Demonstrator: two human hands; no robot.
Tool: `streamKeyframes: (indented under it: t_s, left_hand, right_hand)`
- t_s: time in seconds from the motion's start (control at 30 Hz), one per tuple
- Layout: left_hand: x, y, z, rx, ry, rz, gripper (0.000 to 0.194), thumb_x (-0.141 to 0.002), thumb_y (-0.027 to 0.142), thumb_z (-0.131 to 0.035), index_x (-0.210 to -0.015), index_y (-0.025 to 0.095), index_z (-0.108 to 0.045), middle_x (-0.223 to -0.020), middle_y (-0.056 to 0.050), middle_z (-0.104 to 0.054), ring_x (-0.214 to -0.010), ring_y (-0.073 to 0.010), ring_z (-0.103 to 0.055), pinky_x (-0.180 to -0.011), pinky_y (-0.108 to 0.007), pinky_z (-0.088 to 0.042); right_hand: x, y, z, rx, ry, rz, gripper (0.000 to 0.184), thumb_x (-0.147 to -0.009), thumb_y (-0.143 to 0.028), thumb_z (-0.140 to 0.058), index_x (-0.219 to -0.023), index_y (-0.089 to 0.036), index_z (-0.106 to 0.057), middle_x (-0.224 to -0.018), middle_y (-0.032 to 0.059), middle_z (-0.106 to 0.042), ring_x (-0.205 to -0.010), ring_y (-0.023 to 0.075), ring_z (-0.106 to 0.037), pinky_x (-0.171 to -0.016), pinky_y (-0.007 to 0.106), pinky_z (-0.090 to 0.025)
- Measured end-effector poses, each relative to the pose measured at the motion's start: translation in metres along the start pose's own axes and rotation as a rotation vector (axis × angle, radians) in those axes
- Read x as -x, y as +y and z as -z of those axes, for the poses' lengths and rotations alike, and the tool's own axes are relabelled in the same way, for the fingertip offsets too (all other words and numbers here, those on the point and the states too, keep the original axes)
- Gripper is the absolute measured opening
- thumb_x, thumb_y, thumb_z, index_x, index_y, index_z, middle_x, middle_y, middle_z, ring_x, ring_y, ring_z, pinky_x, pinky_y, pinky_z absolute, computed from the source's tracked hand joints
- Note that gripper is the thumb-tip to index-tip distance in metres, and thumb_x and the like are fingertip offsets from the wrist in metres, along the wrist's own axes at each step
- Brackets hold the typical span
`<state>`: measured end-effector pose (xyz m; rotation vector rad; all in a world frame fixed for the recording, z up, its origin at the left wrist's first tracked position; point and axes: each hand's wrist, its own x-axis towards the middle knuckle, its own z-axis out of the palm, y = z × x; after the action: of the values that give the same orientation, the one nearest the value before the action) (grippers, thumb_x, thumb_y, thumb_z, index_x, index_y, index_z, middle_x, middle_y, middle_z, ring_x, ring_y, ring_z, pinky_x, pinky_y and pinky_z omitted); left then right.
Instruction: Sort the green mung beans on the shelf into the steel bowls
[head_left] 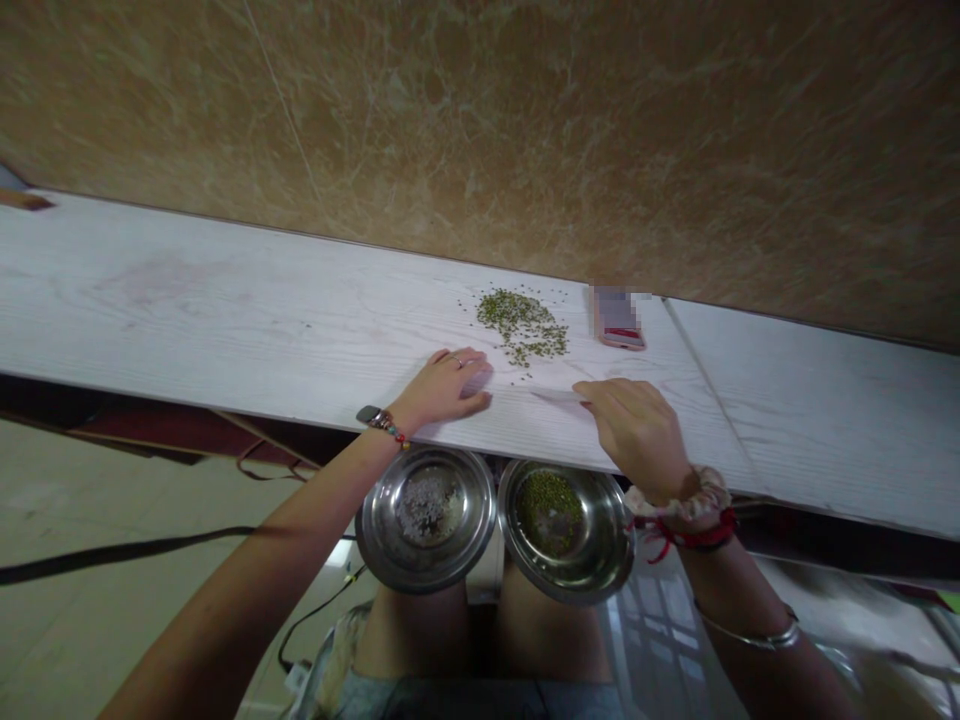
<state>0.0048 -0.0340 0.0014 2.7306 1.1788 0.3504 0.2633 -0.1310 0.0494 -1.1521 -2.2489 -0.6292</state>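
My left hand [450, 387] rests on the white wood-grain counter [225, 320] with its fingers stretched out, just left of a scattered pile of small green beans [521, 322]. In my right hand [637, 425] is a thin, pale, flat piece like a card [559, 396], pinched between thumb and fingers close to the pile's near side. Below the counter's edge, a steel bowl [619, 545] with green beans in it sits on the right thigh. Beside it, a second steel bowl [375, 540] holds whitish grains.
A phone [622, 338] lies on the counter right of the beans. Behind the counter rises a brown marbled wall [450, 130]. A black strap [112, 557] and a cable [315, 612] cross the space at lower left. A brown wooden piece [26, 200] lies at far left.
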Motion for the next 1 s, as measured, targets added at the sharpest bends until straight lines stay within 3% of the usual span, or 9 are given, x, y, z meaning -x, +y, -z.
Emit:
streamKeyframes:
  t_s: [0.3, 1.0]
  left_hand:
    - [0.000, -0.001, -0.003, 0.010, 0.030, -0.015, 0.040, -0.090, 0.046, -0.053, -0.123, 0.023, -0.057, -0.143, -0.009, -0.053, -0.133, -0.0267, -0.046, -0.112, -0.048, -0.032]
    - [0.000, 0.004, 0.002, -0.028, -0.020, 0.028, 0.045, -0.091, 0.043, -0.051, -0.129, 0.018, -0.055, -0.145, -0.012, -0.051, -0.134, -0.0283, -0.044, -0.113, -0.049, -0.031]
  right_hand:
    - [-0.003, 0.004, -0.014, 0.060, -0.041, -0.050, 0.025, -0.088, -0.006, -0.046, -0.097, -0.018, -0.066, -0.080, 0.0053, -0.071, -0.076, 0.0188, -0.058, -0.069, 0.033, -0.036]
    - [0.004, 0.005, 0.005, -0.121, -0.038, 0.080, 0.023, -0.090, -0.006, -0.047, -0.095, -0.018, -0.066, -0.084, 0.0035, -0.074, -0.080, 0.0157, -0.064, -0.075, 0.030, -0.043]
